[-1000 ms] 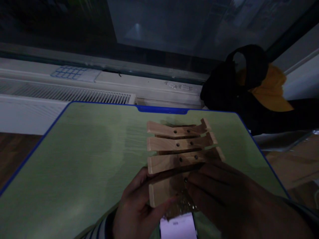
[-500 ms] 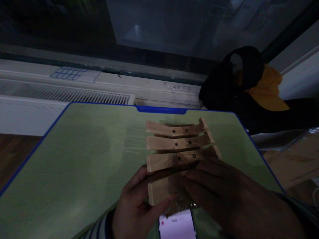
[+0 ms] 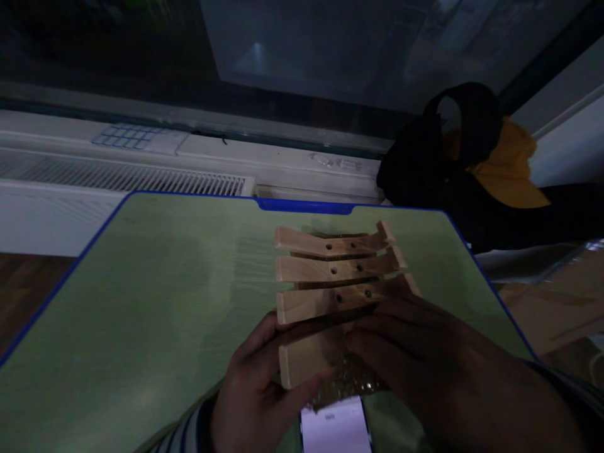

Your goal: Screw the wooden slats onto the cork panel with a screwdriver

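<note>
A wooden rack [image 3: 311, 306] made of several curved slats, each with an upturned right end, lies on the table; the farther slats show two dark screw holes each. My left hand [image 3: 257, 384] is closed around the left part of the nearest slat [image 3: 306, 360], thumb along its near side. My right hand [image 3: 425, 358] bends over that slat's right half, fingers together and fingertips pressed down where its holes are hidden. Whether a small part sits under them I cannot tell. Below the slat, shiny brown wrapped material [image 3: 346, 380] shows between my hands.
A phone [image 3: 335, 428] with a lit screen lies at the near edge, under the work. The green tabletop [image 3: 165, 283] has a raised blue rim. Behind it are a radiator [image 3: 189, 182] and a windowsill; a black bag with an orange cap [image 3: 512, 167] stands at the right.
My right fingertips have shifted slightly and now cover the hole on the nearest slat that showed before. My left hand and the rack have hardly moved.
</note>
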Demonstrator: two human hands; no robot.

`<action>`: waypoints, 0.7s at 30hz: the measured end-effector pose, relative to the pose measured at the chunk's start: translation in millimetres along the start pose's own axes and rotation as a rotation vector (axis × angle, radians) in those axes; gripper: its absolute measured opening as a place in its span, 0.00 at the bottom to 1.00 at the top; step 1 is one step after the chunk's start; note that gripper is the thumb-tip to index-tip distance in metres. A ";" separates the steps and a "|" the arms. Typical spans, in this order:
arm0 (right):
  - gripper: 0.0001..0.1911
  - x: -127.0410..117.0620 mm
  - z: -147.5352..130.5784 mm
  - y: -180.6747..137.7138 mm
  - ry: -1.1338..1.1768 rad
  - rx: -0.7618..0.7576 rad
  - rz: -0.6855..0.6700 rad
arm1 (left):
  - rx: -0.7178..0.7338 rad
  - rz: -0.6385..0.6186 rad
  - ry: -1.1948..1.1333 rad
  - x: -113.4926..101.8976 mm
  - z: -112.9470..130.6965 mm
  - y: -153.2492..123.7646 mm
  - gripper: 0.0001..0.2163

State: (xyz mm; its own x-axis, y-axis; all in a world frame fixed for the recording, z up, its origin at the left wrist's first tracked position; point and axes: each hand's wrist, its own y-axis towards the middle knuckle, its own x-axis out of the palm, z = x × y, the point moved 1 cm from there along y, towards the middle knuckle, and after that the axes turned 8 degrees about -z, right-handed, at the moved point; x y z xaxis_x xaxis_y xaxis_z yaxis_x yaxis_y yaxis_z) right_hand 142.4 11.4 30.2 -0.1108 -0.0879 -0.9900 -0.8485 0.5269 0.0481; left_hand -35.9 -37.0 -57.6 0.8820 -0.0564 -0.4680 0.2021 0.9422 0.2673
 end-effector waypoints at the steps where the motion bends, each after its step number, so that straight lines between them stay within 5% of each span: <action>1: 0.22 0.4 0.7 -0.8 0.009 -0.002 -0.020 | 0.001 0.001 0.005 -0.2 0.4 0.2 0.14; 4: 0.20 1.0 2.5 -3.5 0.034 0.005 -0.092 | 0.022 -0.009 0.019 -1.3 1.5 1.0 0.14; 10: 0.26 0.3 3.5 -6.6 0.005 0.001 -0.023 | 0.007 -0.043 0.051 -3.7 2.7 0.7 0.15; 17: 0.19 3.7 -0.8 0.4 0.048 0.032 -0.087 | 0.009 -0.062 0.089 -4.4 3.6 0.5 0.16; 21: 0.20 -3.1 0.7 -3.3 0.037 0.033 -0.011 | 0.002 -0.063 0.108 -6.3 1.2 -0.5 0.15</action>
State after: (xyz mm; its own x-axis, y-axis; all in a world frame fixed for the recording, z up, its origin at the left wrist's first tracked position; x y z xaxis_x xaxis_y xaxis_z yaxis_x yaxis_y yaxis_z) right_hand 145.9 10.5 33.0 -0.1215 -0.1245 -0.9848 -0.8323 0.5534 0.0327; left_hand -41.0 -37.4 -53.8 0.8166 -0.0796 -0.5717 0.2567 0.9372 0.2362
